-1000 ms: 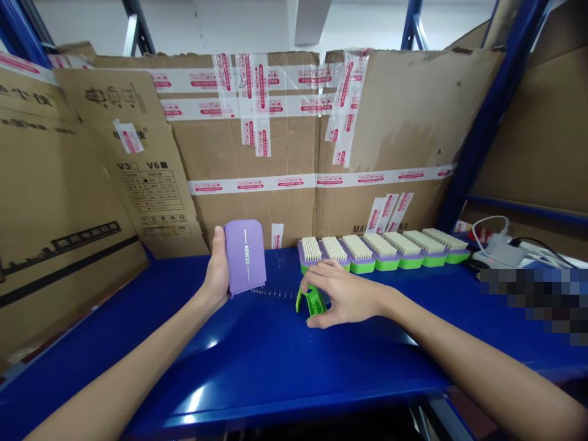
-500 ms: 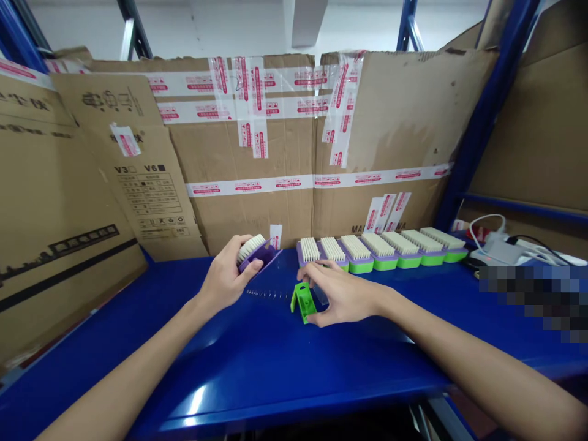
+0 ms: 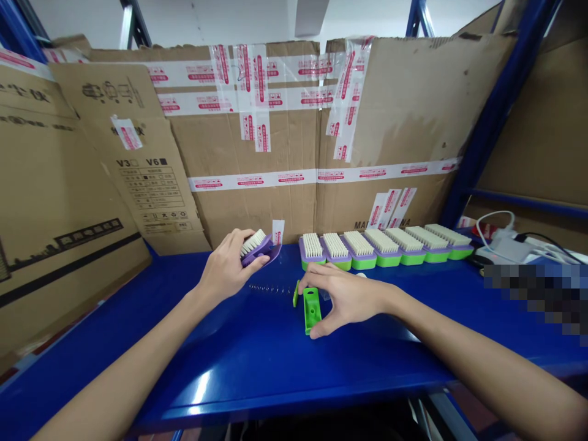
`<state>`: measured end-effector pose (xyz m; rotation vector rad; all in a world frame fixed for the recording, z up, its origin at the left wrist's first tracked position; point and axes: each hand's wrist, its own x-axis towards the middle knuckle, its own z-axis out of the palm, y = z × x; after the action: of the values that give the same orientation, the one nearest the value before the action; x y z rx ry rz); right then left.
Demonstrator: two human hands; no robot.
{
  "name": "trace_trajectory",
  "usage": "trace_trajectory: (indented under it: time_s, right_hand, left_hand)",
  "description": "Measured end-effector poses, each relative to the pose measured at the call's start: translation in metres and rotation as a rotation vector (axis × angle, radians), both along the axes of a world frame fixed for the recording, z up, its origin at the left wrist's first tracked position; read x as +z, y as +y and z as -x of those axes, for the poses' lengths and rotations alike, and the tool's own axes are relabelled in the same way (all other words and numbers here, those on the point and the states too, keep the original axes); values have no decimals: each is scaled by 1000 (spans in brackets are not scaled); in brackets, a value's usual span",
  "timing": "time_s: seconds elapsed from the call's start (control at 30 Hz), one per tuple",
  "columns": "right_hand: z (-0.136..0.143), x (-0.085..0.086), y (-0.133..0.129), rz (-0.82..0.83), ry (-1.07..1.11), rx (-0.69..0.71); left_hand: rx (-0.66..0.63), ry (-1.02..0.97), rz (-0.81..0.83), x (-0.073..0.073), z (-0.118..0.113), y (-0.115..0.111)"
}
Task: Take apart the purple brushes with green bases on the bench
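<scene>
My left hand (image 3: 227,263) is closed around a purple brush head with cream bristles (image 3: 253,243), its bristles facing up and to the left. The thumb presses on the purple plate. Over the middle of the table, my right hand (image 3: 342,297) grips a hollow green plastic case (image 3: 312,312) between thumb and fingers, its open side facing me. Just left of that case is a narrow green strip (image 3: 296,294), close to the fingertips. A thin metal coil spring (image 3: 271,288) lies stretched sideways on the blue table between the two hands.
Several purple-and-green scrubbing brushes (image 3: 388,248) stand bristles up in a row along the back. White chargers and cables (image 3: 505,242) lie at the back right. Taped cardboard walls (image 3: 257,208) enclose the blue table (image 3: 257,373) behind and at the left.
My right hand has moved slightly toward me with the green case, which now stands apart from the green strip. My left hand keeps hold of the brush head, almost unmoved.
</scene>
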<state>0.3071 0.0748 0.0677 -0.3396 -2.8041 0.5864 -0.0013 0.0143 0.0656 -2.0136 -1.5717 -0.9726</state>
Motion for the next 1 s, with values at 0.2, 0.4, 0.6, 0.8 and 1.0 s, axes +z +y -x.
trace_trajectory:
  time_s: [0.2, 0.4, 0.6, 0.8, 1.0]
  right_hand:
    - [2, -2, 3, -57, -26, -4]
    - [-3, 0, 15, -146, -39, -87]
    - [-2, -7, 19, -195, 25, -95]
    - [1, -14, 27, -267, 74, -148]
    - [1, -15, 29, -273, 88, -124]
  left_hand:
    - [2, -20, 6, -1, 1, 0]
    - [28, -51, -20, -2, 0, 2]
    - [24, -61, -47, 2, -2, 0]
    - [49, -45, -83, 4, -3, 0]
    - [107, -44, -93, 3, 0, 3]
